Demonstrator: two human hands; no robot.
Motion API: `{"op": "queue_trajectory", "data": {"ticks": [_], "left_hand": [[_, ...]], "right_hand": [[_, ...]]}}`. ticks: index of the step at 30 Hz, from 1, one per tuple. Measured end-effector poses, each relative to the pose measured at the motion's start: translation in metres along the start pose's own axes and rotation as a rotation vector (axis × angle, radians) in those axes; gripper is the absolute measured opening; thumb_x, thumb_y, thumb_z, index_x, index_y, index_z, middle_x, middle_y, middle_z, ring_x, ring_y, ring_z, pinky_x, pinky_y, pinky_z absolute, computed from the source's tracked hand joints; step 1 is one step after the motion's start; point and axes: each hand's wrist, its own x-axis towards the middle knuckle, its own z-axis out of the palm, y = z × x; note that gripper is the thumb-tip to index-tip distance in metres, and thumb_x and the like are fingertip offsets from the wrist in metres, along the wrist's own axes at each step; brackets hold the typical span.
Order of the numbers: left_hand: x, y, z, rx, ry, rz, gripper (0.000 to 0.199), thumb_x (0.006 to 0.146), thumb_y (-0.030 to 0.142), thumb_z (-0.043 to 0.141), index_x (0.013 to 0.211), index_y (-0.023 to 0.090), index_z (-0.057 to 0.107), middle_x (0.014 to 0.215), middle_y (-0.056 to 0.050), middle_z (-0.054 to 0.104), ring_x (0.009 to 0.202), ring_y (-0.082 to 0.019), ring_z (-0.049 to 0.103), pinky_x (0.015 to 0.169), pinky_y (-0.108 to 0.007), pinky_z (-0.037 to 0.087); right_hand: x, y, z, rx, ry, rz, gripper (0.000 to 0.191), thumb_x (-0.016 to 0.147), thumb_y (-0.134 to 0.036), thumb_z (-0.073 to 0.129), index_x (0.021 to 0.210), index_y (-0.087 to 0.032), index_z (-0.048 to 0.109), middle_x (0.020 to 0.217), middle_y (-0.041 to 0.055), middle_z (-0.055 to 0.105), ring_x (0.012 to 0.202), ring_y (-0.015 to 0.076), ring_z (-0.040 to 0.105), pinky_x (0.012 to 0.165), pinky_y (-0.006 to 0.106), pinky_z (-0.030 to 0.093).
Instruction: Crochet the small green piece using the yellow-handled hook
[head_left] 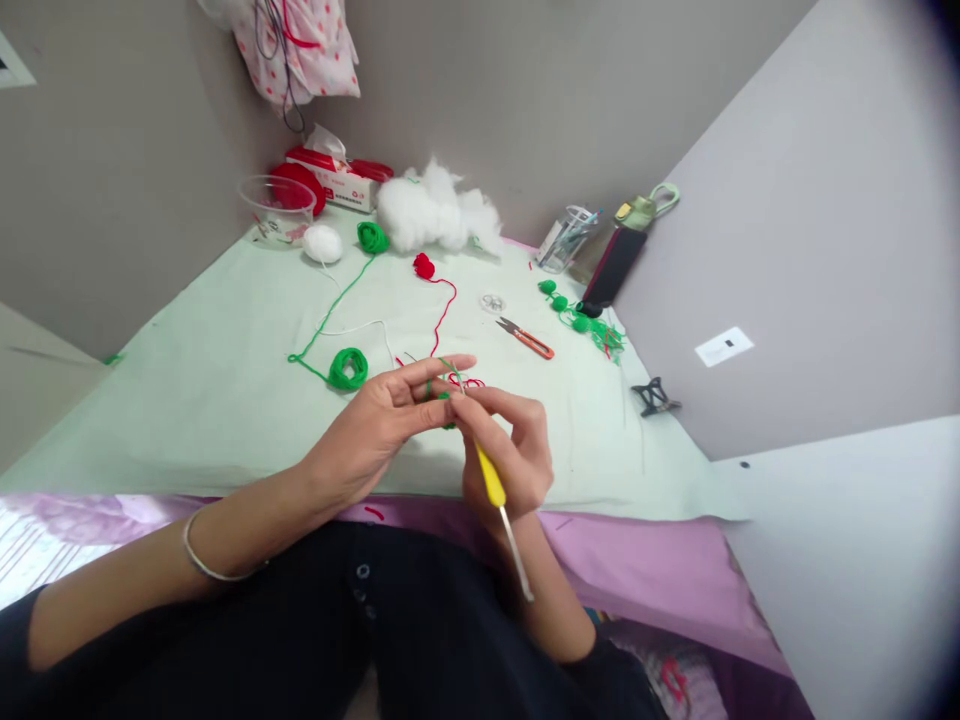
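My left hand [397,408] pinches a small piece of green crochet work [448,398], mostly hidden by the fingers, with green yarn running over its fingers. In my right hand [510,445] is a crochet hook with a yellow handle [491,474]; its tip meets the green work between both hands. Behind the hands lies a coil of green yarn [348,369]. Red yarn from a small red ball [424,266] trails down to behind the fingers, and a white strand also runs toward them.
Orange-handled snips [527,339] lie right of centre. White stuffing [439,208], a green ball [373,237], a white ball [322,243], a plastic tub [277,215] and a tissue box [334,183] stand behind. Small green pieces [581,323], a pen cup [564,240] and a bottle [634,214] are at right.
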Motion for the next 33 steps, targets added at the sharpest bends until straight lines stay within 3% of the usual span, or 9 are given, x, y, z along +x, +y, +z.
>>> {"op": "queue_trajectory", "data": {"ticks": [2, 5, 8, 11, 17, 21, 26, 30, 33], "left_hand": [[0.002, 0.001, -0.002, -0.082, -0.031, -0.083, 0.030, 0.081, 0.026, 0.087, 0.110, 0.020, 0.085, 0.100, -0.005, 0.078, 0.098, -0.018, 0.067, 0.093, -0.029, 0.052], [0.004, 0.004, -0.006, -0.134, -0.003, -0.072, 0.017, 0.081, 0.024, 0.085, 0.097, 0.019, 0.087, 0.114, -0.006, 0.077, 0.098, -0.017, 0.066, 0.093, -0.030, 0.054], [0.003, 0.004, -0.007, -0.061, 0.017, -0.028, 0.021, 0.082, 0.021, 0.084, 0.103, 0.023, 0.086, 0.105, -0.003, 0.076, 0.093, -0.014, 0.064, 0.090, -0.027, 0.052], [0.000, 0.003, -0.005, 0.069, -0.026, 0.028, 0.029, 0.085, 0.022, 0.082, 0.113, 0.026, 0.085, 0.098, -0.002, 0.075, 0.096, -0.015, 0.063, 0.090, -0.026, 0.048], [-0.005, 0.005, -0.006, 0.216, -0.007, 0.119, 0.032, 0.088, 0.023, 0.079, 0.120, 0.027, 0.082, 0.092, 0.000, 0.068, 0.089, -0.016, 0.060, 0.088, -0.029, 0.048], [-0.005, 0.005, -0.008, 0.266, -0.028, 0.167, 0.033, 0.087, 0.023, 0.080, 0.120, 0.026, 0.081, 0.094, -0.001, 0.069, 0.092, -0.017, 0.063, 0.091, -0.031, 0.050], [-0.006, 0.007, -0.007, 0.386, -0.014, 0.207, 0.032, 0.088, 0.023, 0.078, 0.120, 0.025, 0.079, 0.094, -0.001, 0.070, 0.091, -0.017, 0.063, 0.090, -0.032, 0.052], [-0.008, 0.009, -0.003, 0.502, 0.051, 0.274, 0.014, 0.088, 0.020, 0.076, 0.101, 0.022, 0.080, 0.093, -0.001, 0.069, 0.088, -0.017, 0.062, 0.089, -0.032, 0.053], [-0.009, 0.007, 0.001, 0.607, 0.111, 0.383, 0.018, 0.087, 0.015, 0.074, 0.102, 0.023, 0.080, 0.094, -0.002, 0.068, 0.088, -0.017, 0.062, 0.089, -0.031, 0.052]], "right_hand": [[0.001, 0.001, -0.002, -0.002, 0.015, 0.008, 0.035, 0.097, -0.014, 0.066, 0.124, -0.034, 0.075, 0.110, 0.0051, 0.077, 0.098, 0.0205, 0.074, 0.079, 0.039, 0.065], [0.009, 0.001, -0.006, 0.251, 0.088, 0.271, 0.024, 0.102, -0.019, 0.059, 0.112, -0.030, 0.078, 0.094, 0.0028, 0.075, 0.079, 0.0161, 0.070, 0.070, 0.035, 0.060], [0.015, 0.000, -0.007, 0.503, 0.091, 0.475, 0.018, 0.103, -0.028, 0.060, 0.103, -0.028, 0.078, 0.088, 0.0011, 0.073, 0.070, 0.0130, 0.065, 0.065, 0.031, 0.056], [0.014, 0.000, -0.004, 0.523, -0.004, 0.537, 0.015, 0.101, -0.032, 0.064, 0.101, -0.027, 0.079, 0.092, 0.0023, 0.076, 0.078, 0.0148, 0.068, 0.069, 0.031, 0.057], [0.014, 0.004, -0.005, 0.603, 0.051, 0.653, 0.018, 0.100, -0.038, 0.065, 0.096, -0.024, 0.076, 0.085, 0.0011, 0.077, 0.067, 0.0114, 0.066, 0.062, 0.027, 0.057], [0.017, 0.004, -0.007, 0.623, 0.036, 0.641, 0.019, 0.102, -0.037, 0.061, 0.095, -0.024, 0.073, 0.082, 0.0009, 0.077, 0.065, 0.0116, 0.066, 0.062, 0.027, 0.058], [0.017, -0.002, -0.011, 0.472, -0.012, 0.551, 0.020, 0.105, -0.033, 0.056, 0.099, -0.023, 0.072, 0.089, 0.0032, 0.078, 0.076, 0.0150, 0.072, 0.068, 0.031, 0.061], [0.016, -0.007, -0.014, 0.293, -0.048, 0.354, 0.019, 0.105, -0.023, 0.053, 0.106, -0.026, 0.072, 0.094, 0.0024, 0.077, 0.079, 0.0156, 0.072, 0.070, 0.033, 0.061], [0.013, -0.008, -0.013, 0.171, -0.071, 0.135, 0.024, 0.104, -0.015, 0.052, 0.115, -0.026, 0.070, 0.097, 0.0038, 0.078, 0.087, 0.0179, 0.073, 0.073, 0.036, 0.062]]}}
